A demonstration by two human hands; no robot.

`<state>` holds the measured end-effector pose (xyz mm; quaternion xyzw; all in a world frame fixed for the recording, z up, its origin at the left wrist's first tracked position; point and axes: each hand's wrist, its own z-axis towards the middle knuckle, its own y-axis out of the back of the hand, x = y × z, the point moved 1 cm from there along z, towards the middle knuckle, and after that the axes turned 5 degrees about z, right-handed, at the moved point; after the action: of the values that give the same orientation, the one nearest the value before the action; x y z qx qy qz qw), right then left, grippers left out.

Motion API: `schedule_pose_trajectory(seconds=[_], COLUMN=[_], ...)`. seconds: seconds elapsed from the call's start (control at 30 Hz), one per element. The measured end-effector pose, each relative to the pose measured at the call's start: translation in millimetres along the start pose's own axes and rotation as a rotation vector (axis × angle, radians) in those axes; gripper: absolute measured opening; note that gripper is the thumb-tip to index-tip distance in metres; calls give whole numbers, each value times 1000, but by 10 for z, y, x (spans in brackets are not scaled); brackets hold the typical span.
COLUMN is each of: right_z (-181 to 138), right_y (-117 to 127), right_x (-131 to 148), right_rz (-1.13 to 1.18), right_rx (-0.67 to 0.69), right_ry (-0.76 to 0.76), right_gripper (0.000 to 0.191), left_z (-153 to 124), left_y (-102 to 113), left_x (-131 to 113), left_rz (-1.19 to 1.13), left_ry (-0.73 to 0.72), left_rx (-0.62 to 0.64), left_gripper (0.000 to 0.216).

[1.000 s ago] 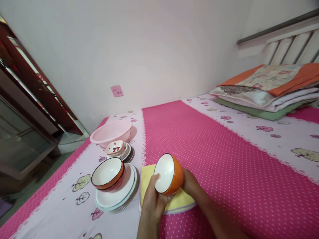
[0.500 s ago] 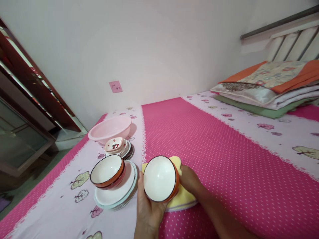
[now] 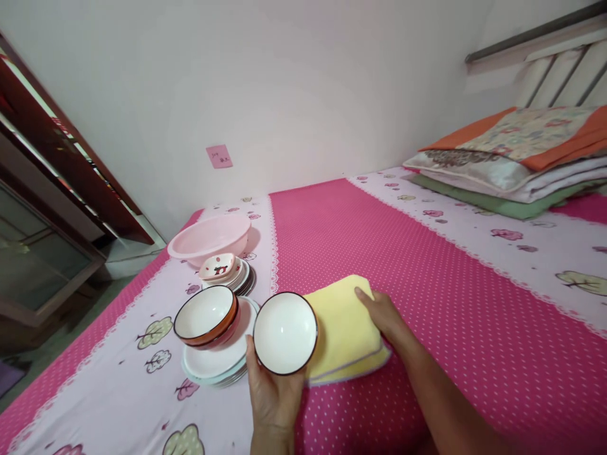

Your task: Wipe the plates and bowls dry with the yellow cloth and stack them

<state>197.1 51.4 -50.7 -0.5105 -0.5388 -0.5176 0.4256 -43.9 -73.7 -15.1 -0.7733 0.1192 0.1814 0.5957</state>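
A white-lined bowl (image 3: 285, 333) with a dark rim is tilted toward me, gripped from below by my left hand (image 3: 275, 392). My right hand (image 3: 383, 314) pinches the right edge of a folded yellow cloth (image 3: 344, 325), which hangs just right of the bowl. Left of the held bowl, orange-sided bowls (image 3: 206, 316) sit nested on a stack of plates (image 3: 213, 366). Behind these, a small bowl with a red print (image 3: 218, 268) tops another stack of dishes.
A pink basin (image 3: 208, 237) stands behind the dishes near the wall. The pink patterned bedspread (image 3: 313, 240) lies under everything. Folded bedding and a pillow (image 3: 502, 167) are piled at the right, by a white headboard (image 3: 569, 76). A pink note (image 3: 219, 157) is on the wall.
The bowl in my left hand has shifted left, nearer the plates. My right hand has drawn the cloth away from the bowl to the right, so more of it shows.
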Motion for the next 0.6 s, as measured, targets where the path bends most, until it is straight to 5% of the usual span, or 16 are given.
schedule_pose_trajectory(seconds=[0.17, 0.3, 0.47, 0.6], right_z=[54, 78, -22, -182], right_y=[447, 586, 470, 303], right_x=[8, 11, 162, 300], right_rz=[117, 42, 44, 407], right_rx=[-287, -329, -168, 151], right_ry=[-68, -100, -96, -104], right_gripper=[46, 33, 31, 50], left_z=[-1, 15, -31, -44], left_y=[50, 97, -3, -52], left_x=[-86, -96, -128, -174], left_rz=[85, 55, 74, 82], left_ry=[-41, -18, -31, -112], left_rx=[-50, -24, -61, -126], left_gripper=[55, 58, 55, 51])
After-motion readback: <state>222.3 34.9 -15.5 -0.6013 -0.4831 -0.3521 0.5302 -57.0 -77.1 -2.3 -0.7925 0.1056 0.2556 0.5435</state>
